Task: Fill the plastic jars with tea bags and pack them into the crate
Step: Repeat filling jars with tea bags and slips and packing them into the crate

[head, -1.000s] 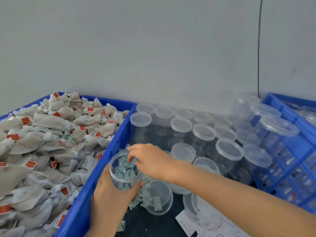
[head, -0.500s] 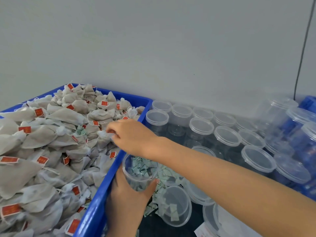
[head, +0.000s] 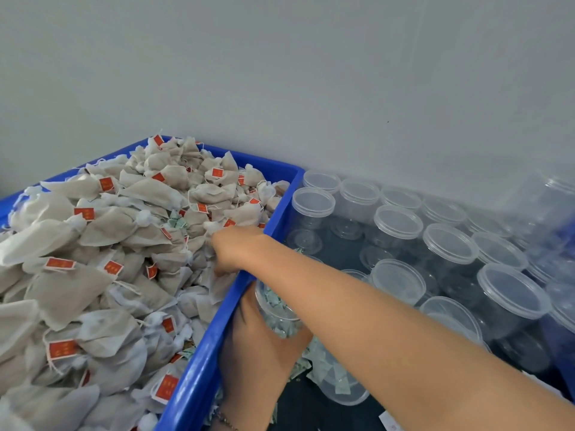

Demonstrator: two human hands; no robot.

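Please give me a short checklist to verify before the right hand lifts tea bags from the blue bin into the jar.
1. Right hand reaches the tea bags in the blue bin: ok.
2. Tea bag really gripped: cannot tell, fingers are hidden.
3. Left hand holds the open jar beside the bin: ok.
4. Jar has no lid on: ok.
5. Jar has room left: cannot tell, the forearm covers its mouth; small green packets show inside.
6. Loose lid near for closing: ok.
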